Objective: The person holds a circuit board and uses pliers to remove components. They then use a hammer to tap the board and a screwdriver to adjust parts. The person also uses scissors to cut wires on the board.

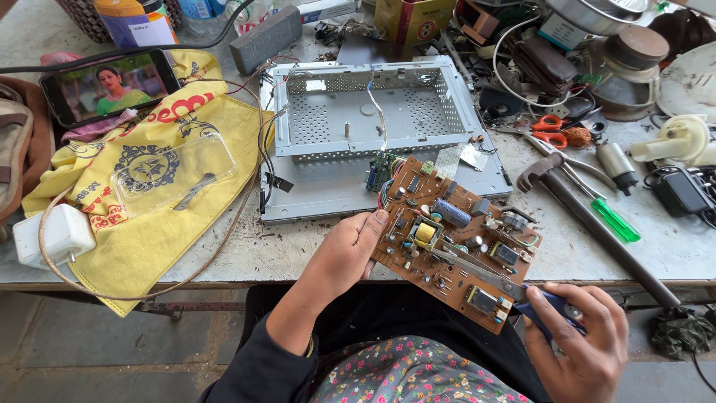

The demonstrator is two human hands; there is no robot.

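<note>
Our left hand (350,250) grips the brown component-studded circuit board (455,242) at nine o'clock; our right hand (585,339) closes on blue-handled metal pliers (485,275). Steady pressure seems wise.

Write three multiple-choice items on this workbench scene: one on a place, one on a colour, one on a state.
1. Where does the yellow printed cloth bag lie?
A. left of the perforated grey metal chassis
B. right of it
C. inside it

2. What colour are the scissors' handles?
A. blue
B. orange-red
C. white

3. How is the brown circuit board held?
A. flat on the table
B. gripped at its edge by the left hand, above the table edge
C. screwed into the chassis

Answers: 1 A, the bag spreads left of the chassis. 2 B, the loops are orange-red. 3 B, the left fingers clasp its edge while the right hand lays a blue-handled metal tool on it.
</note>
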